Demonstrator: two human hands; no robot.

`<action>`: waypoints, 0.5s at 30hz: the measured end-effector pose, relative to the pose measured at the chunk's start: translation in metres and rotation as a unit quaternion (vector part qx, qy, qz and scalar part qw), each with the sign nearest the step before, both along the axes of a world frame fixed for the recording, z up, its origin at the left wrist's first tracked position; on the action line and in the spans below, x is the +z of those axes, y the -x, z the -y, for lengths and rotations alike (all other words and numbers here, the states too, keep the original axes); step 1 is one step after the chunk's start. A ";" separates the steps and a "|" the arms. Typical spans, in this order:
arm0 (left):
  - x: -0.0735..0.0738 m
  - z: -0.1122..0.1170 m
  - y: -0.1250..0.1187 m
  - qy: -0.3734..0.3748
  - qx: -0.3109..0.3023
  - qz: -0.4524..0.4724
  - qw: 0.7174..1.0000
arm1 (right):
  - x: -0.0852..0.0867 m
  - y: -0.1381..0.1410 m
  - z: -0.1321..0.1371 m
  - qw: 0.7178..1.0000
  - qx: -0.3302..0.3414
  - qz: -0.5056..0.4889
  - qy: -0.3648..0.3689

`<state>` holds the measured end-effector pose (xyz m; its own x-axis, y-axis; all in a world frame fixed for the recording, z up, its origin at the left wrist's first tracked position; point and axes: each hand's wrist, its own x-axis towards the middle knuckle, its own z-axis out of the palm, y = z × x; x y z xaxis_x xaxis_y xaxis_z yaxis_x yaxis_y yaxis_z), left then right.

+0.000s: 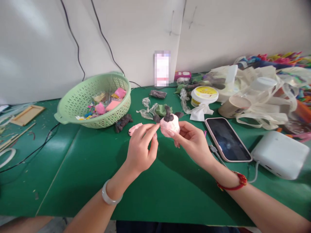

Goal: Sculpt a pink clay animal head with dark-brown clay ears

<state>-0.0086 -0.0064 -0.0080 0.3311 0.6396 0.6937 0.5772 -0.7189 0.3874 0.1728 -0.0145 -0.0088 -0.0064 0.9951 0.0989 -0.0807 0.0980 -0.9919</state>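
Right hand (194, 142) holds pink figure (169, 128), edge perhaps touching left hand (141, 149).

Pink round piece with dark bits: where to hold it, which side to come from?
I'd take the pink round piece by its lower bare curve, coming from the right, as the right grip does. Dark bits stand on its top and flank it, so pinching there could disturb them. The left grip sits close at its left side.
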 end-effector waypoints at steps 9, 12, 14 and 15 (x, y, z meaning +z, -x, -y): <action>0.004 -0.002 0.003 -0.144 0.058 -0.139 0.978 | -0.002 0.001 0.000 1.000 0.025 -0.007 -0.001; 0.004 0.000 0.002 -0.115 0.052 -0.107 0.986 | -0.001 0.000 -0.001 0.999 0.026 -0.024 0.004; 0.005 0.001 0.001 -0.054 0.050 -0.041 0.996 | -0.001 0.000 -0.002 0.999 0.029 -0.030 0.013; 0.006 0.001 0.000 -0.013 0.049 -0.001 0.999 | -0.001 0.000 -0.002 0.999 0.031 -0.033 0.018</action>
<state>-0.0087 -0.0073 -0.0017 0.2692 0.6516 0.7092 0.6466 -0.6680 0.3683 0.1728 -0.0125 -0.0095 -0.0628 0.9959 0.0656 -0.1504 0.0555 -0.9871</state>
